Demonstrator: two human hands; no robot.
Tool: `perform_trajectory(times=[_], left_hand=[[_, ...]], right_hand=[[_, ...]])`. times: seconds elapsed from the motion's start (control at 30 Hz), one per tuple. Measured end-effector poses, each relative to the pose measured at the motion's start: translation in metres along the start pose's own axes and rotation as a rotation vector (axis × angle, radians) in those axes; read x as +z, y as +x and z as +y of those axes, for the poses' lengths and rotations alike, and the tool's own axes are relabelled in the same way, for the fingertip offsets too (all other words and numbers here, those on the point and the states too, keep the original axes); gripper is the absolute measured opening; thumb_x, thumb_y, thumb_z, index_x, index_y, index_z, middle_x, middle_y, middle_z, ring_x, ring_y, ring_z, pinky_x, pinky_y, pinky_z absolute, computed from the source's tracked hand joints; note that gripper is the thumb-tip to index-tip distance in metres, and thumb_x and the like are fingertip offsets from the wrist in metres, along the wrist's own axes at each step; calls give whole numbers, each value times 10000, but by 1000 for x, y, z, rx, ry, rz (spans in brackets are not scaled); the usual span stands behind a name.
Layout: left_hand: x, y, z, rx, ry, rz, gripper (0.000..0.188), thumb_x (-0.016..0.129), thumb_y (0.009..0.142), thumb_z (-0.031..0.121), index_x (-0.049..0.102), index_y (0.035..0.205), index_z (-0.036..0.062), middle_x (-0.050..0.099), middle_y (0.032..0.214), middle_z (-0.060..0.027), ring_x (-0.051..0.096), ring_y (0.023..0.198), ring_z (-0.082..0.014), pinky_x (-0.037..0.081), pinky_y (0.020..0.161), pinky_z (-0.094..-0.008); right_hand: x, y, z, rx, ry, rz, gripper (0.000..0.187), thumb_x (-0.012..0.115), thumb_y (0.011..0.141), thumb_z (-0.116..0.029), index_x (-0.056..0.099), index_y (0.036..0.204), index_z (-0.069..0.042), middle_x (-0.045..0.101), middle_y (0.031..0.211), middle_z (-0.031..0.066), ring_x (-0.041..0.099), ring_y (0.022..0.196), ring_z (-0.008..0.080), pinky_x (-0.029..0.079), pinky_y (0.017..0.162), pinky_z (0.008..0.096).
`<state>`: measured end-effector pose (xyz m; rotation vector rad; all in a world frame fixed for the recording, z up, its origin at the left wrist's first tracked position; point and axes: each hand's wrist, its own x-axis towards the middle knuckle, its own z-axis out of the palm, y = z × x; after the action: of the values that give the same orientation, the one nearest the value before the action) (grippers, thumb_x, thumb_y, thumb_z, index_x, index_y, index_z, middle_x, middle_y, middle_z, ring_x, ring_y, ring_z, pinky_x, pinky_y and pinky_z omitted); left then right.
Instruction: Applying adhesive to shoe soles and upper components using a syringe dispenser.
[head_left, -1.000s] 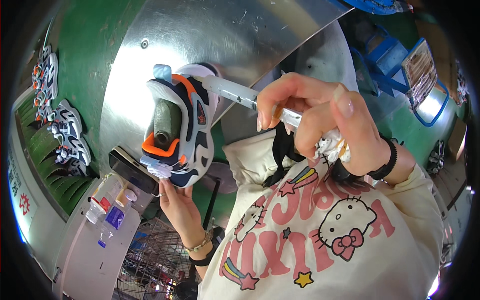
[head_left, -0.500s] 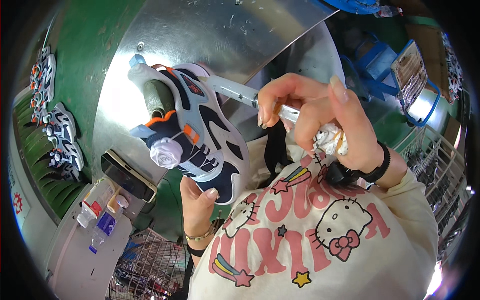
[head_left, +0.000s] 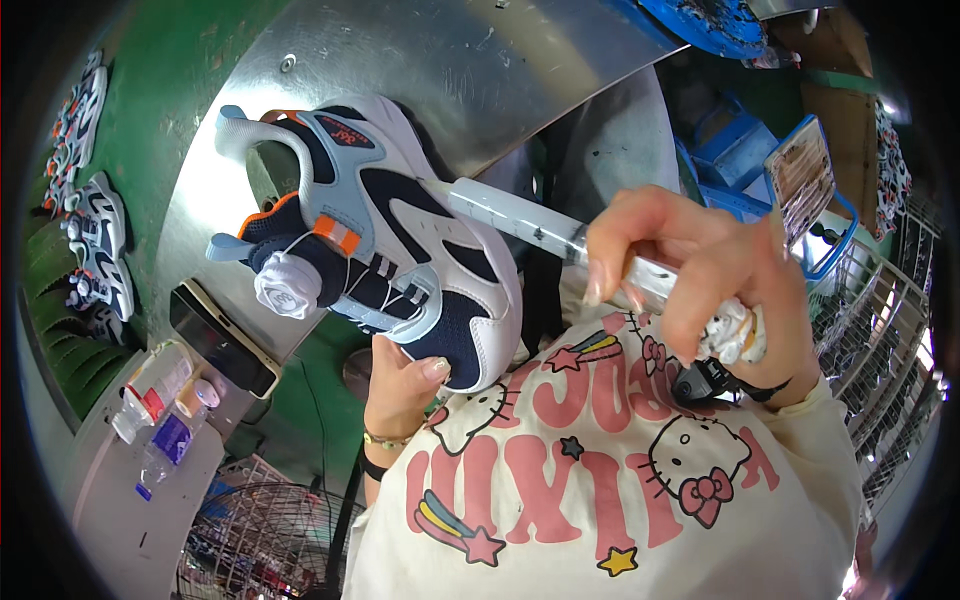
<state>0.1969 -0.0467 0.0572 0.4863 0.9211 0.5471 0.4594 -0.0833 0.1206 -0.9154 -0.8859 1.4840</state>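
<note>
A navy, white and light blue sneaker point(head_left: 400, 240) with orange accents and a white dial is tilted in front of me. My left hand point(head_left: 400, 385) grips it by the toe, thumb on the upper and the other fingers hidden beneath. In my right hand point(head_left: 700, 275) is a syringe point(head_left: 520, 215) with a clear barrel; its plunger end, wrapped in something white and crumpled, sits in the palm. The syringe tip meets the side of the sneaker near where the upper joins the white sole. A dark olive form point(head_left: 262, 172) shows inside the shoe opening.
A metal worktable point(head_left: 400, 60) spans the far side. A phone point(head_left: 225, 338) and a plastic bottle point(head_left: 165, 450) rest on the left ledge. More sneakers point(head_left: 100, 250) stand at far left. Blue chair point(head_left: 735, 150), wire racks point(head_left: 870, 330) at right; a wire basket point(head_left: 260, 530) lower left.
The sneaker appears larger and turned slightly. My right hand with the syringe has shifted right and down, and its tip has moved along the shoe's side toward the toe.
</note>
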Motion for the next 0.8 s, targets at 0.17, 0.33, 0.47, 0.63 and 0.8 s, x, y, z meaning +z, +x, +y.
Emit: perform_trajectory(times=[0.17, 0.33, 0.47, 0.63, 0.8], left_hand=[[-2, 8, -6, -40, 25, -50, 786, 760, 595, 68, 368, 1269, -25, 525, 1162, -127, 541, 1076, -231, 440, 937, -363], [-5, 12, -6, -60, 38, -113, 786, 737, 618, 25, 338, 1293, -11, 496, 1196, -128, 516, 1103, -233, 423, 956, -373], [2, 18, -5, -105, -12, -158, 777, 732, 621, 18, 340, 1292, -11, 498, 1197, -124, 518, 1099, -226, 425, 954, -368], [4, 26, -8, -209, -26, -207, 625, 685, 676, -29, 419, 1242, -17, 528, 1170, -112, 533, 1079, -220, 431, 958, -353], [36, 43, 7, -355, -50, -180, 750, 756, 623, 86, 381, 1265, -10, 518, 1186, -137, 529, 1099, -286, 424, 968, -425]], right_hand=[[6, -4, -6, -3, -59, 71, 761, 29, 961, -439, 502, 489, -75, 511, 913, 183, 445, 719, 213, 371, 691, 312], [10, -9, -9, 39, -43, 88, 759, 32, 962, -426, 507, 485, -75, 509, 888, 172, 462, 737, 222, 376, 691, 305], [4, -13, -19, 64, -83, 30, 754, 30, 962, -400, 524, 493, -78, 505, 895, 172, 467, 751, 227, 385, 702, 307], [2, -25, -24, 16, -78, 75, 739, 38, 960, -382, 544, 504, -93, 512, 883, 157, 474, 744, 222, 368, 716, 314], [5, -28, -32, -48, -144, 127, 735, 32, 954, -372, 569, 520, -120, 520, 870, 140, 485, 723, 217, 322, 724, 322]])
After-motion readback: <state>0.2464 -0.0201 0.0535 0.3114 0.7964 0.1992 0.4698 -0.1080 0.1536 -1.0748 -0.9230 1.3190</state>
